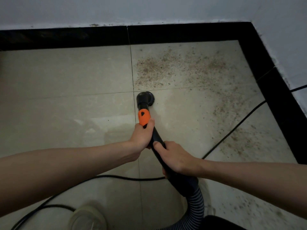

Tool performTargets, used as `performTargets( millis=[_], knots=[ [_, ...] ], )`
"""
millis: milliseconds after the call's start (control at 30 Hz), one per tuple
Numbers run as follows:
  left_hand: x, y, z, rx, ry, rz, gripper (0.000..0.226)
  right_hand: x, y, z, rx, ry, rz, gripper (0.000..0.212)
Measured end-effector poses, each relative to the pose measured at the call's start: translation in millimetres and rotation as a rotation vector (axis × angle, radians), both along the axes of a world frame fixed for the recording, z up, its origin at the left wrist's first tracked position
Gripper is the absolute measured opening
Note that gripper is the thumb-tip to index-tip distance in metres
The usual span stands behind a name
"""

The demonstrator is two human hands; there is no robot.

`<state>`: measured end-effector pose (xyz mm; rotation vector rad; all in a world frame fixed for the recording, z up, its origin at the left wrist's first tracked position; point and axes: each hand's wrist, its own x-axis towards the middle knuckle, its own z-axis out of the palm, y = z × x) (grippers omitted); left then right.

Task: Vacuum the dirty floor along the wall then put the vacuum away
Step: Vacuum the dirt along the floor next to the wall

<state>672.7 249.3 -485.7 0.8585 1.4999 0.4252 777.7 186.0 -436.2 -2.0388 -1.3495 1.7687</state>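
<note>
Here we hold the vacuum wand [157,146] in 2 hands, its round brush head [145,98] down on the pale tile floor [66,80].

From the left, our left hand [141,135] wraps around the wand just below its orange collar [143,117], fingers curled tight on it; our right hand [172,156] grips the black tube lower down, thumb along the top, near where the ribbed hose [196,205] joins. The brush head sits beside a tile joint, just short of the brown grit [174,67] spread toward the corner, where the black skirting [182,33] meets the wall [149,9]. A black power cord [232,128] crosses the floor at right, passing through more grit.
</note>
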Motion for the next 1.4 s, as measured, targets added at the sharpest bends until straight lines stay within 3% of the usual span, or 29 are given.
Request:
performTargets(
  millis=[167, 467, 667, 833, 1000, 1200, 1400],
  knots=[
    [-28, -13, -2, 0.032, 0.105, 0.179, 0.042, -15, 6, -3, -0.045, 0.052, 0.185, 0.053],
    [-62, -39, -3, -0.010, 0.087, 0.476, 0.055, -29, 20, -1, -0.156, 0.185, 0.445, 0.054],
    [-34, -35, -3, 0.035, 0.063, 0.303, 0.042, -14, -1, -5, -0.115, 0.097, 0.245, 0.054],
    [13, -18, 2, 0.031, 0.009, 0.088, 0.050, 11, -13, 0, -0.037, 0.025, -0.038, 0.042],
    [44, -14, -4, 0.005, -0.053, -0.063, 0.052, 28, -22, -3, -0.005, -0.018, -0.166, 0.040],
    [36, 9, -11, 0.047, -0.022, -0.035, 0.054, 23, 0, -9, 0.043, -0.007, -0.145, 0.042],
    [-4, 59, -3, 0.072, -0.038, 0.157, 0.035, -11, 59, -11, 0.115, 0.025, 0.001, 0.044]
  ],
)
